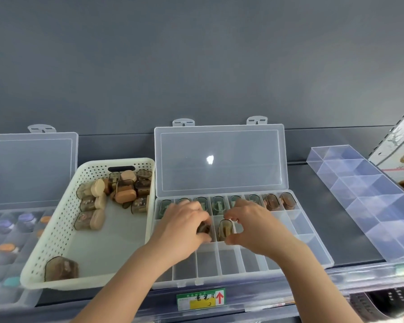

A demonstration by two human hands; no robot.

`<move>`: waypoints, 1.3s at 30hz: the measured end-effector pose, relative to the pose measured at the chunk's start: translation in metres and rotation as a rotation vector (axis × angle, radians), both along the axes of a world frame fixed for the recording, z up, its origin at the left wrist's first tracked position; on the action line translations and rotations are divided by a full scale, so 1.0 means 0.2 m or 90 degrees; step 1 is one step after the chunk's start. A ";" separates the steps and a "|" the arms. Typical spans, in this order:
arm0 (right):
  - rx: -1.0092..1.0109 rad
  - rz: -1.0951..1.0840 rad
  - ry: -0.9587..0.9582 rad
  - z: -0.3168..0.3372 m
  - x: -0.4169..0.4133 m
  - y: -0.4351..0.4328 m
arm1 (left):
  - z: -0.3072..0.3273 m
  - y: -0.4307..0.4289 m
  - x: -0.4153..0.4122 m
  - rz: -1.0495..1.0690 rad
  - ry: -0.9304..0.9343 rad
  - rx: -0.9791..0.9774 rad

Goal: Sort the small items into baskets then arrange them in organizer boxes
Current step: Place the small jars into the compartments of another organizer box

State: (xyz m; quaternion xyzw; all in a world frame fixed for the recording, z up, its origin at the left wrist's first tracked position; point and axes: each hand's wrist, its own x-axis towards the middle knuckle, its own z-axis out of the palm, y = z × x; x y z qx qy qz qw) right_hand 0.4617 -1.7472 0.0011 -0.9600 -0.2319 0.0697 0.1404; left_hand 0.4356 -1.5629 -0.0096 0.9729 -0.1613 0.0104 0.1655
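Left hand (184,226) grips a half-hidden case (204,228); right hand (250,226), fingers parted, frames another case (225,229)

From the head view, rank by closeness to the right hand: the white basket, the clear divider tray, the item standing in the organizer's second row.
1. Standing item, beside the right hand's fingertips.
2. White basket, left of the organizer.
3. Divider tray, far right; too close to the basket to rank surely.

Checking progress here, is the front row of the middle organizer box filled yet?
No, the front row of the organizer box shows only bare compartments; items sit in the back row.
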 end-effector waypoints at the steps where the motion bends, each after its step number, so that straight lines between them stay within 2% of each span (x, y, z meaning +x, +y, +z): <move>1: -0.002 0.000 0.002 -0.01 0.01 0.00 | 0.00 0.00 0.00 0.000 0.001 0.005; 15: 0.016 0.036 -0.018 0.04 0.05 0.10 | 0.03 0.08 -0.01 0.026 -0.044 -0.018; 19: 0.085 0.130 -0.072 0.11 0.05 0.31 | 0.11 0.28 -0.04 0.130 -0.088 -0.027; 23: 0.130 0.210 -0.092 0.13 0.08 0.59 | 0.12 0.55 -0.07 0.287 -0.065 0.055; 25: 0.101 0.244 -0.109 0.12 0.11 0.72 | 0.09 0.67 -0.09 0.333 -0.003 0.152; 28: 0.032 0.277 -0.124 0.10 0.18 0.88 | 0.03 0.76 -0.09 0.325 0.075 0.264; 32: -0.086 0.292 -0.105 0.05 0.27 1.04 | -0.04 0.82 -0.09 0.296 0.033 0.343; 35: -0.150 0.307 -0.118 0.01 0.32 1.10 | -0.06 0.85 -0.10 0.288 0.027 0.322; 39: -0.156 0.305 -0.141 -0.03 0.34 1.12 | -0.07 0.87 -0.12 0.299 0.085 0.196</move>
